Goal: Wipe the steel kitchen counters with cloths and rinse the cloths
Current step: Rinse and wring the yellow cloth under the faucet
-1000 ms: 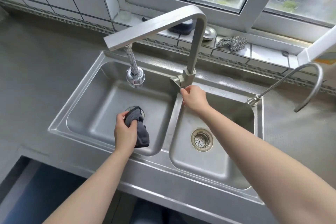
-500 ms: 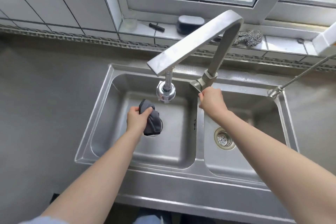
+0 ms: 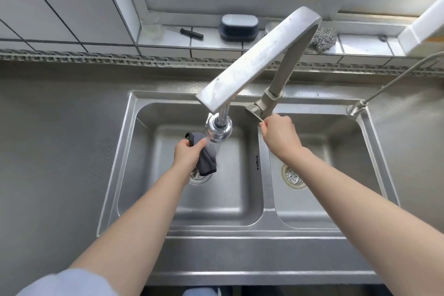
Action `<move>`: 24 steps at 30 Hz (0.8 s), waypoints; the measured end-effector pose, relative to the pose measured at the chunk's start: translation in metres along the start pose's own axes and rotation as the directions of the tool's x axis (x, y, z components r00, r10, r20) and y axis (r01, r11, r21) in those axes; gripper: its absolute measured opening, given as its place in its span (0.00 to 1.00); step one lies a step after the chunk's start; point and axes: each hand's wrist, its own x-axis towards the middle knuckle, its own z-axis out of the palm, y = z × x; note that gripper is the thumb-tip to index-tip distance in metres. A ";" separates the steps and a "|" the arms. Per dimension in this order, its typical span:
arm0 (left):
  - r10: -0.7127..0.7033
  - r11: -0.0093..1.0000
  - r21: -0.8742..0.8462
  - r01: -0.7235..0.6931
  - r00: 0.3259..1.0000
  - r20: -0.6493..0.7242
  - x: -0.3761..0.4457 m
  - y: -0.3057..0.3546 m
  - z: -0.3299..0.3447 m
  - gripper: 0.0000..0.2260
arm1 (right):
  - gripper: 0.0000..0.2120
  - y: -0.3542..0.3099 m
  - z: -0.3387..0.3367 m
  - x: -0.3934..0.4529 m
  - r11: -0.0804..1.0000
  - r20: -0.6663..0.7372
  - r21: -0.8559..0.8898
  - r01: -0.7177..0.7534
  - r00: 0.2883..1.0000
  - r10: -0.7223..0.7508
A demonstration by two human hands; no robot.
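Grey bunched cloth (image 3: 204, 157) in left hand (image 3: 186, 155) under chrome faucet head (image 3: 218, 128), right hand (image 3: 280, 134) on lever.

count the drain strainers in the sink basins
2: one drain strainer in the left basin, partly hidden by the left hand and cloth; the other in the right basin, fully visible.

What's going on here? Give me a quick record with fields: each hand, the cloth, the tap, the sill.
left hand: left hand grips the cloth over the left basin
right hand: right hand holds the tap lever
cloth: dark grey, bunched, just under the spray head
tap: spout swung over the left basin
water: looks to be running, faint
sill: brush, steel scourer
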 end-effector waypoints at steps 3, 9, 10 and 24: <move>-0.061 0.994 -0.089 0.062 0.998 0.013 0.002 0.000 0.006 0.05 | 0.13 -0.009 -0.002 -0.015 0.991 -0.188 -0.117 0.067 0.978 -0.088; -0.191 0.893 -0.391 0.223 0.974 0.120 -0.003 0.010 0.019 0.07 | 0.11 -0.037 0.037 -0.051 0.923 0.061 0.120 0.365 0.926 -0.373; -0.195 0.873 -0.423 0.243 0.969 0.155 -0.004 0.012 0.021 0.08 | 0.15 -0.039 0.045 -0.054 0.928 0.142 0.159 0.336 0.923 -0.358; -0.366 0.857 -0.309 0.413 0.909 0.200 -0.001 0.003 0.000 0.06 | 0.15 -0.065 0.049 -0.022 0.655 0.353 0.676 -0.339 0.928 0.117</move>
